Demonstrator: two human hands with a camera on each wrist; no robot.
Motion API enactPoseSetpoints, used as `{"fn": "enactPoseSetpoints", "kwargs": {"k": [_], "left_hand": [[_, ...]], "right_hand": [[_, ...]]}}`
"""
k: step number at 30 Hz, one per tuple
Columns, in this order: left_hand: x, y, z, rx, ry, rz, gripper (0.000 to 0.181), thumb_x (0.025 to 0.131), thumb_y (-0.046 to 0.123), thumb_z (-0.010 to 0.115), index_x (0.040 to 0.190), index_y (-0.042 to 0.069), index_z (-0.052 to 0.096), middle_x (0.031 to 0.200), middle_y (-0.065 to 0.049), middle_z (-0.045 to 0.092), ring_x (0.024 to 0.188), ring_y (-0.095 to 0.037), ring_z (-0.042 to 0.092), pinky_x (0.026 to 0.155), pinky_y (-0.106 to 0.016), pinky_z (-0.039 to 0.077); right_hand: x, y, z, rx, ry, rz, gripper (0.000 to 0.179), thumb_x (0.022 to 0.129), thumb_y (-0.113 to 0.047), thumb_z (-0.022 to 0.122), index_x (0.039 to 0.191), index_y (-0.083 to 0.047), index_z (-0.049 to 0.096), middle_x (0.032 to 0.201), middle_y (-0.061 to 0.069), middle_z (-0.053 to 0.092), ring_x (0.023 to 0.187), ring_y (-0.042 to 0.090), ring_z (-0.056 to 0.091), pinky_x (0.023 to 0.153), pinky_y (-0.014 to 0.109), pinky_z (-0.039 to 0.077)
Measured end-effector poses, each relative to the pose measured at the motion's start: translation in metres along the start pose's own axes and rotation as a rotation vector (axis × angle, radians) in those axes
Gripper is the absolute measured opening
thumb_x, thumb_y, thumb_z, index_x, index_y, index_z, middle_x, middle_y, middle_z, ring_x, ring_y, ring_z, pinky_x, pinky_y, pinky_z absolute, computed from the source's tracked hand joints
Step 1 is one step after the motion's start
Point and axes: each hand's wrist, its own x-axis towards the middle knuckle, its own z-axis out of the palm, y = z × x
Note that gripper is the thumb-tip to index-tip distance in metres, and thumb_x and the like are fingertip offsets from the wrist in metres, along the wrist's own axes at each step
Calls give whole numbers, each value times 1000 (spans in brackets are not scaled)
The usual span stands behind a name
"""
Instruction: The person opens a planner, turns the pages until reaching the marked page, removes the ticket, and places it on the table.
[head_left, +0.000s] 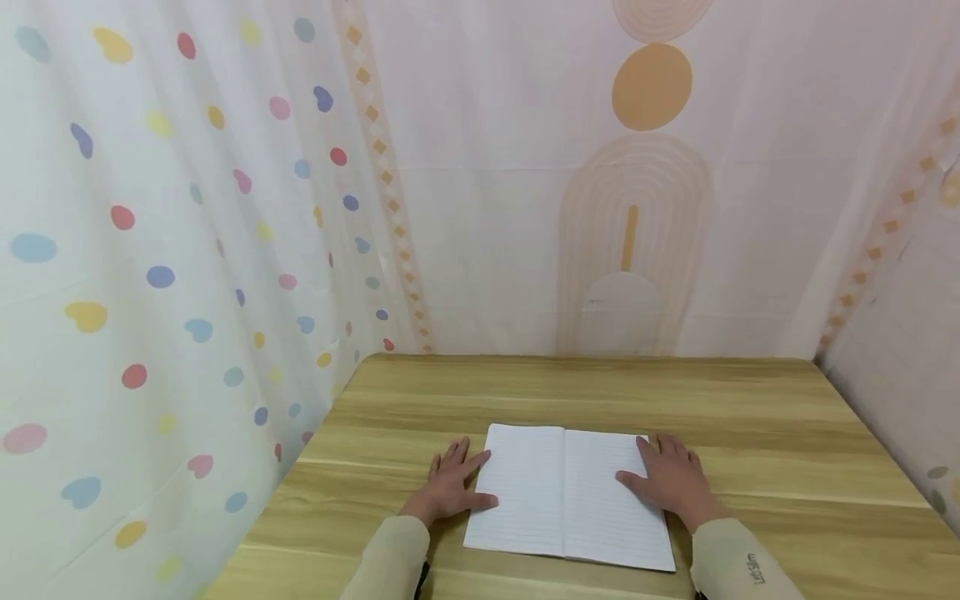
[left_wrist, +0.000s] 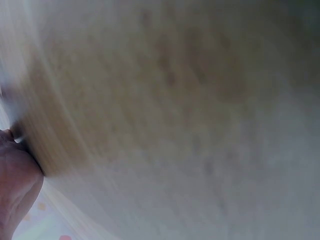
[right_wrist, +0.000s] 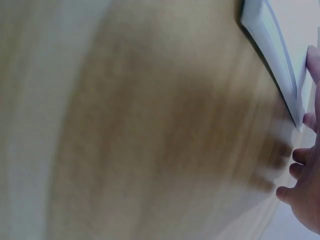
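An open notebook (head_left: 525, 492) with blank lined pages lies flat on the wooden table (head_left: 600, 392), its fold running toward the person. My left hand (head_left: 452, 483) rests at its left edge, fingers spread, with the thumb and index fingertips on the left page. Over the right edge lies my right hand (head_left: 672, 477), the thumb on the right page and the other fingers stretched forward near the top corner. In the right wrist view the notebook's page edges (right_wrist: 277, 55) show beside the fingers. The left wrist view is mostly blurred tabletop, with part of the hand (left_wrist: 17, 180) at its left side.
A white curtain with coloured dots (head_left: 187, 250) hangs along the left of the table. Behind the far edge hangs a pale curtain (head_left: 487, 208) with arch patterns, and another curtain (head_left: 915, 358) borders the right side.
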Motion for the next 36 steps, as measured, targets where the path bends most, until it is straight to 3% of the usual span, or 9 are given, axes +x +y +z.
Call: {"fn": "enactPoseSetpoints", "kwargs": {"k": [7, 14, 20, 24, 31, 36], "left_hand": [[0, -2, 2, -10, 14, 8, 86, 85, 55, 71, 153, 13, 39, 162, -26, 8, 149, -43, 1, 115, -62, -4], [1, -5, 3, -20, 12, 22, 90, 84, 60, 70, 153, 12, 39, 162, -27, 8, 149, -44, -1, 115, -61, -7], [1, -4, 1, 12, -8, -1, 91, 84, 61, 69, 154, 13, 37, 163, -24, 5, 150, -41, -3, 116, -59, -8], [-1, 0, -1, 2, -2, 1, 88, 85, 57, 70, 154, 13, 38, 163, -25, 6, 149, -42, -1, 115, -61, -6], [-3, 2, 0, 15, 3, 2, 85, 86, 53, 72, 153, 13, 39, 162, -26, 9, 149, -43, 2, 115, -63, -2], [0, 1, -1, 6, 10, -3, 85, 86, 53, 72, 153, 13, 39, 162, -26, 8, 149, -43, 2, 116, -62, -3]], "right_hand": [[4, 5, -2, -9, -14, 22, 97, 86, -66, 62, 144, 9, 41, 145, 45, 25, 136, 61, 18, 106, 74, 18], [1, 3, -5, 29, -32, 53, 101, 85, -67, 63, 147, 10, 37, 146, 45, 23, 137, 61, 16, 106, 75, 16], [2, 4, -1, 20, -14, 44, 100, 85, -70, 61, 147, 6, 40, 146, 45, 23, 136, 61, 17, 105, 75, 16], [3, 4, 3, 19, 26, 3, 92, 86, -66, 63, 144, 4, 47, 145, 43, 28, 136, 60, 20, 105, 75, 18], [4, -1, 2, 28, 122, -87, 64, 89, -44, 71, 132, 1, 60, 137, 36, 46, 130, 55, 37, 102, 70, 29], [8, -11, -8, 122, 159, -71, 55, 92, -34, 69, 130, 4, 61, 129, 29, 58, 120, 50, 51, 96, 66, 38]]}}
